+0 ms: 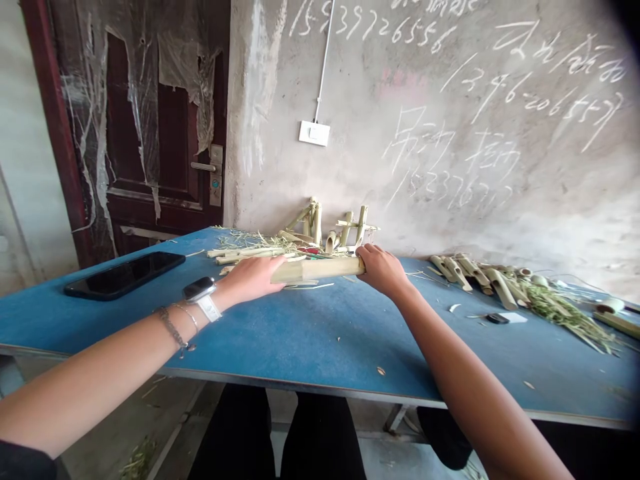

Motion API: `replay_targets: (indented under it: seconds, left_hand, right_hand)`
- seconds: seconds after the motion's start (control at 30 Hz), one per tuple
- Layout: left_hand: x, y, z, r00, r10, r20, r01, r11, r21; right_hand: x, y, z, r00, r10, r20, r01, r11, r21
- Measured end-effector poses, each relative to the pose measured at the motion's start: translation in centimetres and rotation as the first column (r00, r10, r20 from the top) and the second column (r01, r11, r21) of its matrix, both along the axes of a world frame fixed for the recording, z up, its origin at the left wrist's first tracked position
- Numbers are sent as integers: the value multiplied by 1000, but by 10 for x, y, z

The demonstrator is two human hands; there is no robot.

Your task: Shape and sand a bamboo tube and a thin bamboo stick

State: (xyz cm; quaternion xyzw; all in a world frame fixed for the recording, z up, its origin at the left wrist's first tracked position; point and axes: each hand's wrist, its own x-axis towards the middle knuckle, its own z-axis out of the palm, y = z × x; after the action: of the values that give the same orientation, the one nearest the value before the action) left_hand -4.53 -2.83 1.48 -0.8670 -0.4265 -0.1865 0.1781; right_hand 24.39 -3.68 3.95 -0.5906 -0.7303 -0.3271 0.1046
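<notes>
A thick, pale piece of bamboo [320, 269] lies crosswise between my hands, close over the blue tabletop. Around its left end my left hand [256, 277] is closed; a watch and bracelets sit on that wrist. My right hand [380, 267] grips the other end, fingers curled over it. Just behind the piece are loose bamboo strips [245, 255] and thin shavings. Two small frames built of bamboo stand near the wall, a left one [316, 223] and a right one [360, 225].
The blue table [300, 340] stands against a wall with chalk writing. A black phone [125, 275] lies on the left. To the right are cut bamboo pieces [500, 288], a heap of green shavings [563, 310] and a small black-and-white object [506, 319]. A door [135, 133] is at the back left.
</notes>
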Motion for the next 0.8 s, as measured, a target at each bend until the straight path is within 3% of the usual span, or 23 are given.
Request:
replay_targets:
  seconds: [0.27,0.4,0.47,0.53,0.63,0.8]
  left_hand:
    - [-3,4,-6,997,-57,48,63,990,-126]
    - [-2,8,-7,987,-121,107,141,969,-205]
    - [-2,9,-5,981,-147,129,173,959,-224]
    - [-2,9,-3,976,-161,144,192,951,-242]
    - [-4,8,-1,982,-145,124,175,943,-283]
    - [-6,7,-3,993,-107,47,117,915,-386]
  right_hand:
    - [5,11,-16,985,172,-22,-173,968,-183]
    - [2,15,-20,927,335,-171,-375,846,-379]
    - [-1,14,-17,882,387,-270,-467,800,-377]
    - [-6,11,-13,849,409,-335,-510,801,-315]
    - [-12,7,-10,853,378,-360,-477,846,-241]
    - [-17,6,-14,862,353,-363,-462,841,-281]
